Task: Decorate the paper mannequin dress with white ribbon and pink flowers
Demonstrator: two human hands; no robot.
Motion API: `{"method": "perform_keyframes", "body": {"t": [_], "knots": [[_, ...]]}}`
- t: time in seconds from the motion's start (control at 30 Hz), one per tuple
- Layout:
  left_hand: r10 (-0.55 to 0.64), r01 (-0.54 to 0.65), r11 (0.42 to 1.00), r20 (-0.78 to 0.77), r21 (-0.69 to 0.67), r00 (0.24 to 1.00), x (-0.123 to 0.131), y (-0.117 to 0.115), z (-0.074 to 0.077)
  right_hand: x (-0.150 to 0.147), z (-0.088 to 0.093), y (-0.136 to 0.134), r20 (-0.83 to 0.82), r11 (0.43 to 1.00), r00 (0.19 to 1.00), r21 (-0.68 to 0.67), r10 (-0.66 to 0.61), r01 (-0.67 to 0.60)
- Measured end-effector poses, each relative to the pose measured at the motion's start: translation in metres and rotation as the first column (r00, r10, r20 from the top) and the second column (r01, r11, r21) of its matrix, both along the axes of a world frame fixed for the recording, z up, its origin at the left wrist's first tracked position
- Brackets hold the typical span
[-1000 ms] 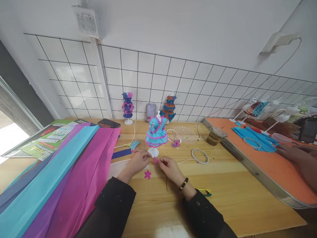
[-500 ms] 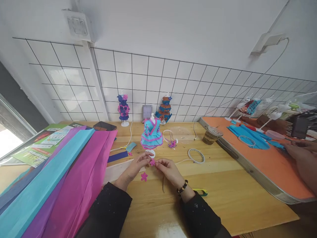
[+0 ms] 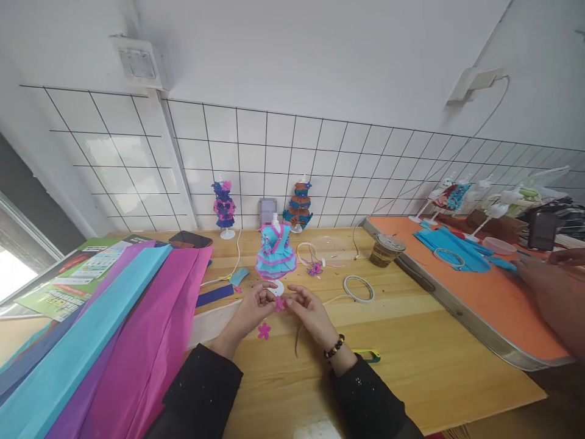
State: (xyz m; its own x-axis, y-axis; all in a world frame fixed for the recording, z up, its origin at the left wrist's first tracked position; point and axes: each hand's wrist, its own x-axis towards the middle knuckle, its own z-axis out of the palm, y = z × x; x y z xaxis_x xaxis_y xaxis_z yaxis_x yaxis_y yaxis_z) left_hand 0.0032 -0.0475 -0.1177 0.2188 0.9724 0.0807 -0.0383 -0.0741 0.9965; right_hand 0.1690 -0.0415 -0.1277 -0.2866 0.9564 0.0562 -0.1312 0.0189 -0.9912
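My left hand and my right hand meet over the wooden table, both pinching a small pink paper flower between their fingertips. A second pink flower lies flat on the table just below my left hand. Right behind my hands stands a small mannequin in a turquoise and pink paper dress on a white round base. A bead bracelet is on my right wrist.
Long sheets of pink, purple and turquoise tissue paper cover the left. A tape ring, a cup, two more dressed mannequins by the tiled wall. Another person's hands rest on an orange mat at right.
The view has drifted slightly. My left hand has turned palm up a little, and both hands have shifted a bit leftward while keeping the pink flower between them.
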Motion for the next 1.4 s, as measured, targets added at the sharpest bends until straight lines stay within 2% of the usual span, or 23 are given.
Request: {"method": "perform_keyframes", "body": {"t": [0.1,0.23,0.4,0.47,0.5,0.57,0.63,0.67,0.7,0.73,0.83,0.97,1.1,1.17,1.23,1.3,1.4], "knots": [[0.006,-0.006,1.000,-0.012,0.008,1.000,0.003,0.000,-0.001,-0.005,0.000,-0.002,-0.079,1.000,0.997,0.011,0.023,-0.022],[-0.012,0.012,1.000,-0.021,-0.003,1.000,0.006,-0.001,-0.003,-0.010,-0.001,-0.003,-0.059,0.999,0.998,0.049,-0.015,0.017],[-0.032,0.033,0.999,-0.058,0.016,0.998,0.000,-0.004,0.001,-0.008,0.001,-0.002,-0.073,1.000,0.997,0.021,-0.013,0.015],[0.023,-0.018,0.999,-0.111,0.042,0.994,-0.008,-0.006,0.004,-0.006,0.002,-0.002,-0.092,1.000,0.996,0.013,-0.011,0.013],[0.093,-0.083,0.994,-0.147,0.074,0.985,-0.012,-0.007,0.005,-0.005,0.002,-0.002,-0.102,1.000,0.995,0.011,-0.009,0.010],[0.327,-0.293,0.937,-0.176,0.191,0.929,-0.021,-0.007,0.010,-0.004,0.001,-0.002,-0.123,1.000,0.992,0.011,-0.008,0.009],[0.569,-0.514,0.802,-0.128,0.303,0.812,-0.027,-0.004,0.020,-0.003,-0.001,-0.002,-0.146,1.000,0.989,0.015,-0.007,0.009],[0.643,-0.582,0.741,-0.104,0.335,0.759,-0.029,-0.001,0.026,-0.003,-0.001,-0.001,-0.156,1.000,0.988,0.021,-0.007,0.010],[0.700,-0.636,0.682,-0.071,0.362,0.710,-0.031,0.002,0.034,-0.003,-0.002,-0.001,-0.163,1.000,0.987,0.028,-0.007,0.012],[0.724,-0.649,0.648,-0.057,0.398,0.688,-0.031,0.006,0.043,-0.003,-0.002,0.000,-0.168,0.999,0.986,0.036,-0.011,0.017],[0.762,-0.628,0.583,-0.078,0.516,0.643,-0.026,0.020,0.076,-0.004,0.000,0.000,-0.177,0.998,0.984,0.051,-0.032,0.041],[0.701,-0.455,0.575,-0.124,0.680,0.702,-0.015,0.036,0.116,-0.002,0.007,0.001,-0.192,0.994,0.979,0.076,-0.064,0.079],[0.575,-0.258,0.673,-0.271,0.694,0.772,-0.010,0.043,0.138,0.004,0.027,0.003,-0.161,0.980,0.983,0.163,-0.088,0.114],[0.505,-0.167,0.726,-0.353,0.667,0.787,-0.011,0.043,0.141,0.008,0.041,0.005,-0.144,0.968,0.984,0.212,-0.108,0.137],[0.448,-0.124,0.775,-0.399,0.620,0.801,-0.012,0.043,0.138,0.012,0.055,0.007,-0.135,0.955,0.983,0.251,-0.125,0.156],[0.408,-0.134,0.814,-0.392,0.566,0.825,-0.014,0.044,0.131,0.014,0.068,0.010,-0.133,0.945,0.982,0.283,-0.132,0.165],[0.379,-0.171,0.838,-0.328,0.518,0.865,-0.013,0.046,0.119,0.014,0.080,0.015,-0.116,0.932,0.983,0.319,-0.141,0.172]]}}
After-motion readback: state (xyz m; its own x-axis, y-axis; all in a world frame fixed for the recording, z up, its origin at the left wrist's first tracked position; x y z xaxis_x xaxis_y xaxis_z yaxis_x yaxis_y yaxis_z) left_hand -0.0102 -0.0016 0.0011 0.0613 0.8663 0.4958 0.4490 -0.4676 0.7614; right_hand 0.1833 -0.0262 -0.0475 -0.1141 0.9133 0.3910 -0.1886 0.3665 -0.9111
